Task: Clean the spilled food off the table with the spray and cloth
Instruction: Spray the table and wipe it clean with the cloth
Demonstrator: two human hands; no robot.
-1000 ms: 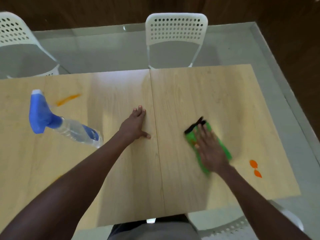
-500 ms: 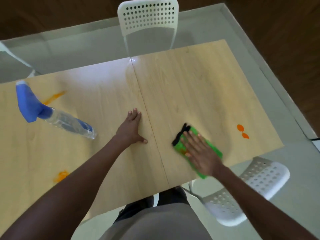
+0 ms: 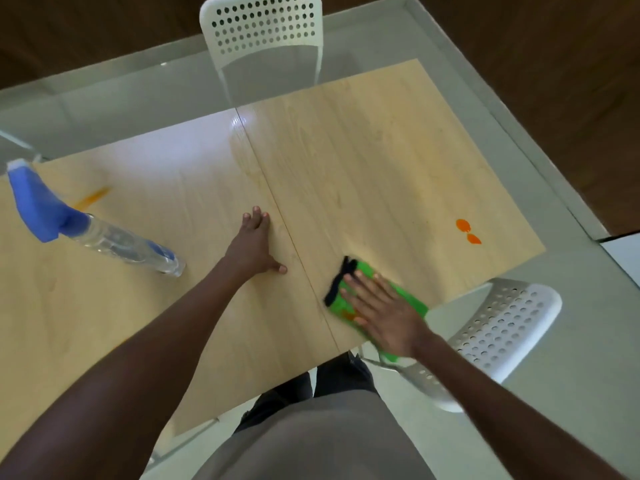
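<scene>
- Head view, right hand (image 3: 384, 315): fingers straight and slightly spread, palm down, pressed flat on the green cloth (image 3: 408, 301); nothing gripped or pinched.
- Left hand (image 3: 251, 245): fingers straight and held together, thumb out to the side, laid flat on the bare table (image 3: 363, 161) just left of the centre seam; held nothing.
- Green cloth: lay on the table's right panel, close to the near edge, mostly covered by the right hand. A black edge strip (image 3: 341, 280) showed at its left end, beyond the fingertips. An orange smear (image 3: 348, 316) marked the cloth beside the thumb. The cloth's near corner reached the table edge; whether it overhung could not be told.
- Orange spots (image 3: 467, 232): two small blobs of spilled food, close together on the right panel near the table's right corner, well apart from the cloth.
- Orange streak (image 3: 91, 198): a thin smear on the left panel, just behind the spray head.
- Spray bottle (image 3: 114, 239): clear body, blue label, blue trigger head (image 3: 38, 209); appeared tilted in this wide view, its base on the left panel, well to the left of the left hand, touched by neither hand.
- Table: light wood top in two panels joined at a seam.
- White perforated chair (image 3: 263, 26): stood at the far side of the table.
- Second white chair (image 3: 502, 327): stood at the near right, just below the right forearm.
- Person's grey top (image 3: 311, 441): filled the lower centre.
</scene>
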